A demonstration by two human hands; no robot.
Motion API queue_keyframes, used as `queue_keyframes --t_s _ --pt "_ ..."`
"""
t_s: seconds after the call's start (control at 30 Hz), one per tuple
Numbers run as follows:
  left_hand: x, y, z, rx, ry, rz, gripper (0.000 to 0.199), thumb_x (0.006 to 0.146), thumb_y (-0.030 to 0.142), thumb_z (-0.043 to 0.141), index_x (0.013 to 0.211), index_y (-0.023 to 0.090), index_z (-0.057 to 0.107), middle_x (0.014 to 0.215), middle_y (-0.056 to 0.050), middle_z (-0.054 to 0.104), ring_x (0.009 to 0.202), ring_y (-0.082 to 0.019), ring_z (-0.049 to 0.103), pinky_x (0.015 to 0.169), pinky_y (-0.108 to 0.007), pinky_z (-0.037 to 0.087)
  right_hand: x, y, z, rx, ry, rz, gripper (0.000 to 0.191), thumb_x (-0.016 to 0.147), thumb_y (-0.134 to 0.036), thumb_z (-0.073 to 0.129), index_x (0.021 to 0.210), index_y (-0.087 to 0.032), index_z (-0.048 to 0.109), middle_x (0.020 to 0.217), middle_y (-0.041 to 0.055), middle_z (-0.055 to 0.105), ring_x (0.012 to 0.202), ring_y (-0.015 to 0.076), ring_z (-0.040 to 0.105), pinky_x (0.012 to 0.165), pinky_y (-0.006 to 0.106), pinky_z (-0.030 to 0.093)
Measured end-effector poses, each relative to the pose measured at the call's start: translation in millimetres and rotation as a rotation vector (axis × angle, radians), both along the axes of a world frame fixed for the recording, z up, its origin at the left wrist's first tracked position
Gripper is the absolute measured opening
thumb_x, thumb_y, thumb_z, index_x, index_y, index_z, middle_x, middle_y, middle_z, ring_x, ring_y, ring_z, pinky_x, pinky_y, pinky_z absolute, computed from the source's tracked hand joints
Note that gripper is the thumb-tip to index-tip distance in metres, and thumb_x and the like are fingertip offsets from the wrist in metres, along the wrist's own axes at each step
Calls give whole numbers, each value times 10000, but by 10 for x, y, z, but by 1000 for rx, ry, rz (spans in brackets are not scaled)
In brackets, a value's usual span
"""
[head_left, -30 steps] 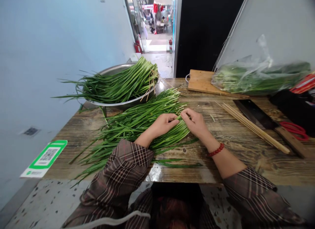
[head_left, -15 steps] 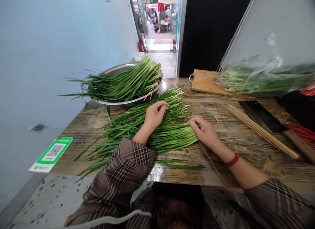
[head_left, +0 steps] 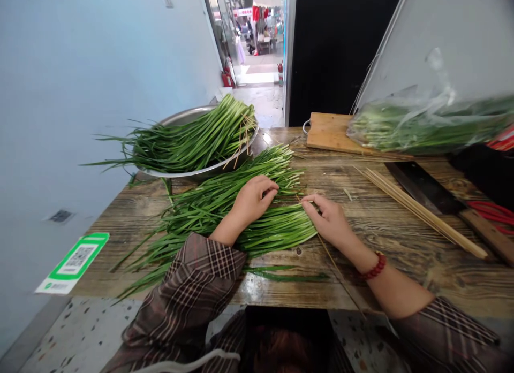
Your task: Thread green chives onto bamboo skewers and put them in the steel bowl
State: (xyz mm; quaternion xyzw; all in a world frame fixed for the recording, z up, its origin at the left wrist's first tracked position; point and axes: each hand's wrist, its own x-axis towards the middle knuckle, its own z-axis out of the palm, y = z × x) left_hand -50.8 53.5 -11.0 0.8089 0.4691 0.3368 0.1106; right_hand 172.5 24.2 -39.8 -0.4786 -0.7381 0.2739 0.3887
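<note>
Long green chives (head_left: 277, 231) lie across the wooden table, their pale ends to the right. Over them is my left hand (head_left: 256, 197), its fingers curled and thumb near the fingertips; what it may hold is too small to make out. My right hand (head_left: 326, 217) pinches at the pale ends of the near bunch, beside a thin skewer (head_left: 339, 274) that slants down to the table's front edge. Behind my left hand is a looser pile of chives (head_left: 261, 167). More chives (head_left: 188, 143) fill a metal basin (head_left: 196, 173), with several thin skewers over their ends.
A bundle of wooden skewers (head_left: 421, 212) lies beside a cleaver (head_left: 425, 188) on the right. Behind are a cutting board (head_left: 327, 132) and a plastic bag of greens (head_left: 425, 124). A green-framed code card (head_left: 74, 263) sits at the left edge, near the wall.
The view has shifted slightly, moving the scene left in the picture. My left hand is a little lower, nearer the close bunch; my right hand stays at the pale ends.
</note>
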Motion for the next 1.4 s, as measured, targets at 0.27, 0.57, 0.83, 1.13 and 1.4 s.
queue_keyframes --t_s 0.27,0.57,0.83,1.13,1.4 --pt "-37 236 131 83 273 276 219 904 235 510 918 163 716 947 -91 679 897 -226 572 824 -356 432 10 -3 2 71 -9 7 272 925 -369 476 919 -187 678 829 45 729 649 153 614 550 249 388" --pt "96 391 134 -35 461 301 147 857 278 595 854 198 717 846 -81 652 835 -228 564 743 -341 404 13 0 23 97 9 35 237 929 -342 484 935 -204 678 879 45 741 727 169 653 582 256 416" --pt "73 347 173 14 312 250 57 765 145 613 803 187 607 900 -63 620 897 -224 556 762 -333 412 18 5 31 114 36 42 236 925 -338 491 933 -198 681 908 58 744 768 181 669 643 268 451" --pt "205 89 266 -344 -396 2 147 719 160 623 780 173 491 669 40 540 583 -92 520 576 -217 415 10 -4 45 116 100 58 232 922 -338 494 925 -203 683 923 61 745 829 192 679 697 277 480" --pt "384 -122 217 -556 -587 -51 205 752 185 637 944 116 614 732 -29 696 593 -84 603 630 -217 481 3 -20 86 113 137 52 219 911 -318 507 943 -212 695 941 59 752 870 199 694 776 299 510"
